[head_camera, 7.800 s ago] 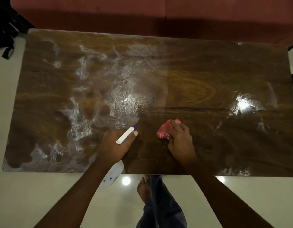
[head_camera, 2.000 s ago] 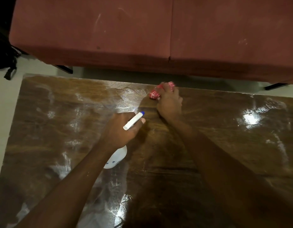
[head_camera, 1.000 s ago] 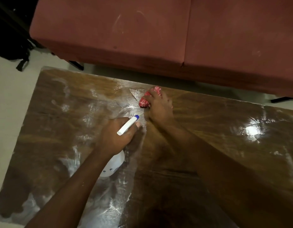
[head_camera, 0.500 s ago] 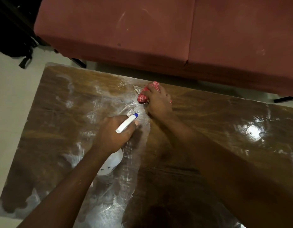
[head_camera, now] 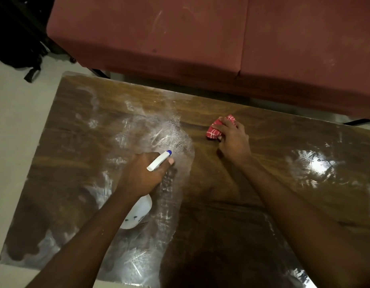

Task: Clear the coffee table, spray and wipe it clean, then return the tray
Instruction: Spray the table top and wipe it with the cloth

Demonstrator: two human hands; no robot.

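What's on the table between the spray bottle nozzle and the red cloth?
No object. In the head view there is only the coffee table top: foamy spray film next to the spray bottle, then bare wood up to the red cloth.

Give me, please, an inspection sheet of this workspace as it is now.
Surface: wooden table; white spray film streaks its left half, and the right half looks mostly dark, with glare.
Job's things: bottle and red cloth in use; tray not in view.
Clutter: nothing seen.
Hands: left hand grips the bottle, nozzle forward; right hand holds the cloth on the table.
Cables: nothing seen.
Surroundings: red sofa beyond the table; black bag on the pale floor, far left.
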